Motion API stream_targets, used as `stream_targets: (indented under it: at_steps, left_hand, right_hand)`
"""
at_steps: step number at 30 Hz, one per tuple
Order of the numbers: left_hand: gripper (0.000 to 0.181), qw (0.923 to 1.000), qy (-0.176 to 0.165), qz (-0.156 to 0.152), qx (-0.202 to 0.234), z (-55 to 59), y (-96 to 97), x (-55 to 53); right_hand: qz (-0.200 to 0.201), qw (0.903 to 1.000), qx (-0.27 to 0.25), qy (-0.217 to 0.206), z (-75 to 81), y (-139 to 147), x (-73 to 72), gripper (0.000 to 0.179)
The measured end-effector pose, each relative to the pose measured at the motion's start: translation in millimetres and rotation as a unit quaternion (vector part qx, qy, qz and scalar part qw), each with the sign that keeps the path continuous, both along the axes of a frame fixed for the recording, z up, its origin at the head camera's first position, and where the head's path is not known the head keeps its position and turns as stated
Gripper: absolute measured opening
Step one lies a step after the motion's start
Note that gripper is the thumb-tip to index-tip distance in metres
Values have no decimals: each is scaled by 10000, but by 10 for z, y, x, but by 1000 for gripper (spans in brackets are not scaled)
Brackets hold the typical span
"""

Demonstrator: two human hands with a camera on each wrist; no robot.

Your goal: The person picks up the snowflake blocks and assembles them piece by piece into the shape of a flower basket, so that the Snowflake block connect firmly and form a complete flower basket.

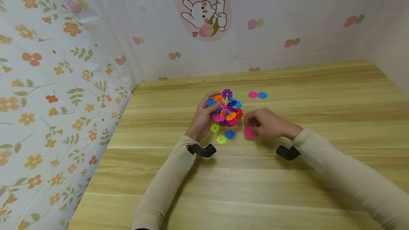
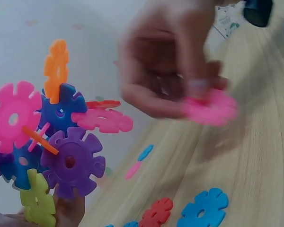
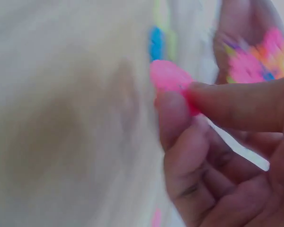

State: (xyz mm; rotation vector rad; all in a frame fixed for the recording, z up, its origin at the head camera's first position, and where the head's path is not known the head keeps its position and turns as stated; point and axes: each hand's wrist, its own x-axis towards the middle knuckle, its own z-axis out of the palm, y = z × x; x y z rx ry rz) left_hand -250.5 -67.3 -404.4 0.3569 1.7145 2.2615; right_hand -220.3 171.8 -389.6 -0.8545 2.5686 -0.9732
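Left hand [image 1: 201, 118] grips the interlocked flower-disc assembly [image 1: 226, 108]; right hand [image 1: 271, 122] pinches a pink notched disc [image 1: 249, 133] above the wood-grain tabletop [image 1: 243, 191], which bears loose notched discs [image 1: 229, 135].

The cluster of discs [image 1: 231, 116] mixes purple, orange, blue, pink, red and yellow-green; the pinched disc [image 2: 221, 109] is plain pink. The table [image 1: 243, 184] has streaky tan grain; the white cloth [image 1: 60, 95] bears orange flowers [image 1: 72, 29].

wood-grain table [image 1: 236, 180] | flowered sheet [image 1: 64, 105], left | rabbit-print backdrop [image 1: 255, 47], apparently fabric
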Motion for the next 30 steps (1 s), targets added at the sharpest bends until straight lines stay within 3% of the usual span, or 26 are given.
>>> stream_targets:
  at_steps: [5,12,16,23,30]
  left_hand:
    - [35,9999,32,76,65,-13,43,6]
    - [39,9998,157,150,53,-41,117,20]
    - [41,9997,198,136,-70,-44,161,39]
    - [42,9993,265,92,-237,-56,219,39]
    - [40,9983,311,213,-452,-65,234,56]
  right_hand:
    - [-783,9943,-662,-276,190,138,-106,13]
    - [-1702,9731,-1535,-213,319,112,-172,18]
    - [-1834,9658,-1822,219,319,27,-195,17]
    - [-1931,9616,-1389,1370,310,-58,-204,10]
    - [-1905,9566,-1446,1663,302,-79,-171,8]
